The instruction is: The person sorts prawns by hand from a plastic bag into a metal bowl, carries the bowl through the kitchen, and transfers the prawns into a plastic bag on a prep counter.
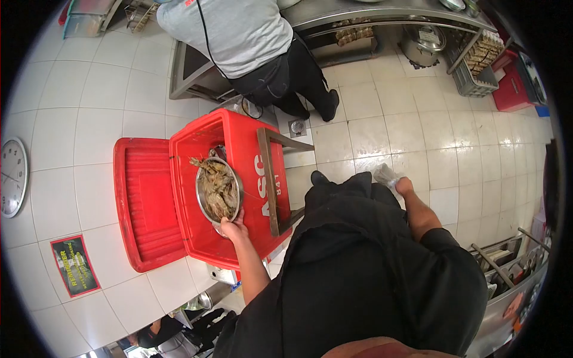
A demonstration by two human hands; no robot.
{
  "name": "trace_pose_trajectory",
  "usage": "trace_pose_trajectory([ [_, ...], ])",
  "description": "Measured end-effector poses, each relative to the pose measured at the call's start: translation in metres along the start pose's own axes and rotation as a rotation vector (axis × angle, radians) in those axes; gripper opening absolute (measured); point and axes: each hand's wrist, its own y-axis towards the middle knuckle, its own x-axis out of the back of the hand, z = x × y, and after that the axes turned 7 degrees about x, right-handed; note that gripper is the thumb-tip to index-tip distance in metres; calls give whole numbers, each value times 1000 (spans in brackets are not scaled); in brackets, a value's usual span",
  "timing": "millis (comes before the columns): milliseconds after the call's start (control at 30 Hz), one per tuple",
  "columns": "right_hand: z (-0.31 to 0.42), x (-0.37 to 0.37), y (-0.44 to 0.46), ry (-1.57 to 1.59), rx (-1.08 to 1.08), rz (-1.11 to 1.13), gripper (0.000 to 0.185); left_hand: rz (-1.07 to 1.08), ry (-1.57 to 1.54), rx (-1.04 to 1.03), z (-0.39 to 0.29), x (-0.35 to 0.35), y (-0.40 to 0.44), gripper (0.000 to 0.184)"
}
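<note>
My left hand (234, 225) grips the near rim of a round metal bowl (237, 194). Whole prawns (218, 185) with long feelers fill the bowl. It is over the opening of a large red cooler box (250, 173); whether it rests on anything inside I cannot tell. The red lid (149, 203) is swung back toward the tiled wall. Out to the right, my right hand (405, 186) is closed around a crumpled clear plastic bag (387, 175), held above the floor.
A metal frame (271, 179) stands against the cooler's front. Beyond it a person (239, 42) in a grey shirt works at a steel counter (334, 13). A lidded pot (422, 45) and a grey crate (474, 83) sit under that counter. Another person (158, 331) is at the lower left.
</note>
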Motion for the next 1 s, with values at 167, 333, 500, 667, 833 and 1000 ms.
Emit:
trace_pose_trajectory([
  [167, 14, 11, -11, 122, -107, -53, 30, -77, 65, -54, 2, -2, 2, 47],
  [333, -33, -34, 23, -108, 106, 72, 28, -56, 37, -124, -3, -14, -12, 53],
  [500, -39, -28, 18, 42, 71, 114, 29, -110, 28, -110, -17, -36, -35, 49],
  [667, -83, -63, 41, -292, 342, 104, 29, -140, -5, -119, -11, -24, -19, 56],
  [833, -81, -78, 50, -496, 486, 28, 34, 0, 18, -47, 3, 6, 8, 59],
  [1000, -35, -18, 7, -444, 319, 128, 34, -1, 106, -9, 4, -2, -1, 51],
])
